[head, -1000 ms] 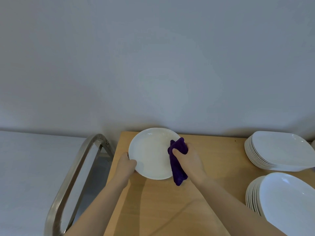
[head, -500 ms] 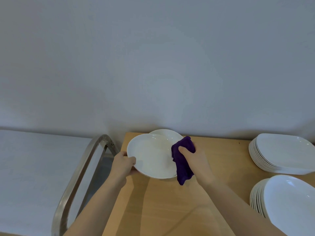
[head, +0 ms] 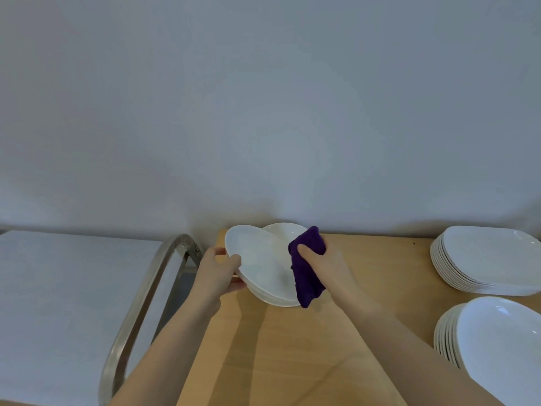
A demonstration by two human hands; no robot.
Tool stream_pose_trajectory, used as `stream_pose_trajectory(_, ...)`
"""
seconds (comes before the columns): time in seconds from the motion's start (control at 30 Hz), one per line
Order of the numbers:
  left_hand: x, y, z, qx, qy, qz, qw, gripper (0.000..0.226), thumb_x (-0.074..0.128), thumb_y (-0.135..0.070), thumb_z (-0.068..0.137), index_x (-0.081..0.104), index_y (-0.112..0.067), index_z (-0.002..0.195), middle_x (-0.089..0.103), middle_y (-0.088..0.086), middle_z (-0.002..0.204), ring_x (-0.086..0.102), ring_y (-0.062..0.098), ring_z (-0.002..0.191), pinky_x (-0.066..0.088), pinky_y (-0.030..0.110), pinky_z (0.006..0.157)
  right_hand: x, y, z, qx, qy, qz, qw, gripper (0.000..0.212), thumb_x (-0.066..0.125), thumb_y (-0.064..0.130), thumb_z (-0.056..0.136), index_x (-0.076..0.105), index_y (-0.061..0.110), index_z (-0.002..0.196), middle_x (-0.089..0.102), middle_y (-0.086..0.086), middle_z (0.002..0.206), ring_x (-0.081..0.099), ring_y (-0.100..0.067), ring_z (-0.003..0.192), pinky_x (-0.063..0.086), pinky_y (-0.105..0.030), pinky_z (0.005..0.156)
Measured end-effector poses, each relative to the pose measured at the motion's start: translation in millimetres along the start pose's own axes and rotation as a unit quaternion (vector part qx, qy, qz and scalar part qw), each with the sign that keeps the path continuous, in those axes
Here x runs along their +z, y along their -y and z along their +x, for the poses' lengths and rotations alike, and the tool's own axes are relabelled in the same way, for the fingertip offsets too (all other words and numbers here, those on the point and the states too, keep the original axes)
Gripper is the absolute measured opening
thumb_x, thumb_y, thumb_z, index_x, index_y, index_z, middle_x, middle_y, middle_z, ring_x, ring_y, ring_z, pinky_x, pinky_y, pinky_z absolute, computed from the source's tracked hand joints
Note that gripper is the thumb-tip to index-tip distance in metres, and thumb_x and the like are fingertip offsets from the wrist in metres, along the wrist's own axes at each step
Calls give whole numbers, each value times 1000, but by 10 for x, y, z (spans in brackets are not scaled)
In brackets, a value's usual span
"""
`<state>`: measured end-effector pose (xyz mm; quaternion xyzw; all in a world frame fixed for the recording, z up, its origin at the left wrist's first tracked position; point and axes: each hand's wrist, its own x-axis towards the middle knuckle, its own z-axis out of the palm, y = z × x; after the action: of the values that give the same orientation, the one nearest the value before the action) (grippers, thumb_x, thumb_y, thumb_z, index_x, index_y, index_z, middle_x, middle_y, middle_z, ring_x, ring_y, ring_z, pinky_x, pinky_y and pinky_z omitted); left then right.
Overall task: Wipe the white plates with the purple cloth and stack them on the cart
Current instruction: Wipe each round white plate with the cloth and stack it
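The left hand [head: 218, 272] has its grip clamped on the near-left rim of a white plate [head: 257, 259], tilting it up off a second plate [head: 285, 230] that lies flat on the desk [head: 292, 353] just behind and beneath. The right hand's [head: 328, 263] grip is closed around the purple cloth [head: 307, 268], which presses against the tilted plate's right side (its tail hangs below the rim). Well right of that grip sit two stacks of white plates [head: 491, 256] [head: 503, 344]. Left of the left grip stands a metal cart handle [head: 140, 303].
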<state>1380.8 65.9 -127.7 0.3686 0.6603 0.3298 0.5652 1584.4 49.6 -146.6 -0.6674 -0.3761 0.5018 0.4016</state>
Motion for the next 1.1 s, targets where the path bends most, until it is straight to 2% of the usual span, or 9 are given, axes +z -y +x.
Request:
stream_pose_trajectory(0.13,36,-22,-33,24,-17,14,999,33,54,-7,92,43,-18,121,59,2,98,70,25,76,57,28,57,200,-32,108,-12,24,-88,996,32,65,29,83,53,16,110,65,2,98,63,-17,90,46,-23,64)
stream_pose_trajectory(0.33,81,-47,-85,66,-28,43,997,43,54,-5,89,47,-17,129,59,-2,98,69,28,83,58,30,55,401,-170,117,-27,120,-162,979,60,69,34,78,40,27,131,57,8,116,58,-15,103,49,-26,80)
stream_pose_trajectory(0.43,53,-12,-88,71,-29,39,996,48,53,-4,88,49,-13,135,64,3,100,70,27,79,58,30,53,373,-232,120,-61,132,-186,972,55,67,25,84,41,28,132,55,11,113,55,-13,104,42,-21,78)
stream_pose_trajectory(0.53,-8,51,-95,64,-25,23,997,50,51,-2,88,52,-12,136,71,13,98,71,24,69,58,32,55,341,-313,196,-88,66,-187,976,45,59,18,90,45,24,132,57,12,110,57,-13,104,41,-21,82)
stream_pose_trajectory(0.7,-10,64,-162,64,15,20,998,58,51,0,90,43,-17,144,74,13,78,71,29,72,61,38,64,461,-292,319,-92,-10,-113,989,41,56,13,92,46,21,131,59,9,115,56,-12,106,44,-25,90)
stream_pose_trajectory(0.77,-5,43,-154,64,33,20,997,55,50,-1,91,44,-18,142,75,13,80,72,27,72,61,40,68,537,-207,335,-99,-18,-57,993,38,56,15,92,48,24,129,60,10,112,57,-10,104,45,-21,84)
stream_pose_trajectory(0.87,0,7,-137,63,63,25,996,46,49,1,91,55,-23,130,74,15,84,71,26,73,61,39,69,648,-35,300,-92,11,-9,996,40,57,21,92,46,30,130,59,12,112,56,-4,100,46,-20,79)
stream_pose_trajectory(1.0,-7,26,-99,64,81,16,995,41,47,0,93,58,-18,129,75,9,89,72,21,76,59,32,65,762,134,177,-77,83,24,993,37,57,26,93,47,37,127,59,11,114,57,-7,102,51,-33,91)
stream_pose_trajectory(1.1,-27,51,-54,72,57,-1,996,45,46,2,92,57,-19,130,74,10,88,73,22,80,60,36,67,774,137,30,-64,137,17,988,31,57,28,93,52,36,123,62,11,113,59,-10,105,49,-32,95)
